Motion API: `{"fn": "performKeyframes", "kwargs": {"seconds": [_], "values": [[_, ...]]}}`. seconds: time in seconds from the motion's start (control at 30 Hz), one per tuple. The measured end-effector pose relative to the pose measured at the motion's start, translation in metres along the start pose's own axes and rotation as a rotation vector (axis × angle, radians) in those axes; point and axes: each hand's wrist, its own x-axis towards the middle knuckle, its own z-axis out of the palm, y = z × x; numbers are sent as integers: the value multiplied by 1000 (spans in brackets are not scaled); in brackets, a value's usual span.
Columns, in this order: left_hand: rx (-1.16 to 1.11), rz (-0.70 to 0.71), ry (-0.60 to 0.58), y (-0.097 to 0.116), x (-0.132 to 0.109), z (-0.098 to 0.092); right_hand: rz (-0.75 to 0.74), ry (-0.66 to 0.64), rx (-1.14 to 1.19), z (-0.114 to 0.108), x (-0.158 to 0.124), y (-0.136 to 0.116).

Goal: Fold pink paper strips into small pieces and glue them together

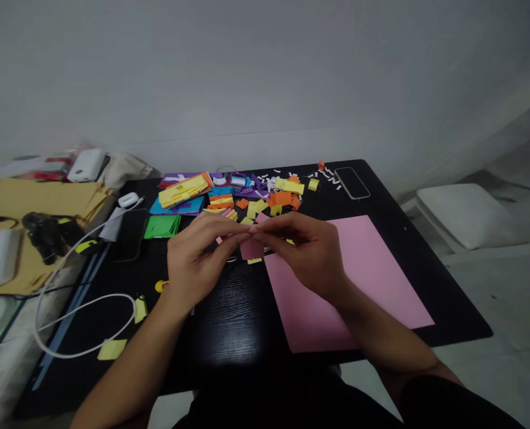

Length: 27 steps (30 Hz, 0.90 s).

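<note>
Here, the left hand (193, 256) and the right hand (312, 253) grip a small pink paper piece (252, 251) in closed thumb-and-finger pinches; it hangs between them, seemingly folded, though fingers hide its upper edge. A large rectangular pink paper sheet (367, 274) lies flat beneath the right hand, and a bright green paper stack (162, 226) sits left of the left hand.

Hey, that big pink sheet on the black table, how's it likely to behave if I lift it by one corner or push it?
The pink sheet looks paper-thin, so it's probably light and would likely sag from one corner. It lies flat, and the black table has a sheen, so it may slide fairly easily.
</note>
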Motion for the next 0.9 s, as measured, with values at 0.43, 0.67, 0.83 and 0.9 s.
{"fn": "performKeyframes", "kwargs": {"seconds": [0.43, 0.67, 0.83, 0.9], "values": [[12, -17, -23, -1, -2, 4, 37, -2, -27, -4, 3, -1], [102, 13, -73, -2, 3, 1, 2, -28, -180, -7, 3, 4], [20, -101, -180, -3, 2, 0, -49, -106, -224, -9, 6, 6], [-27, -160, -203, -3, 2, -1, -50, -96, -221, -8, 6, 7]]}}
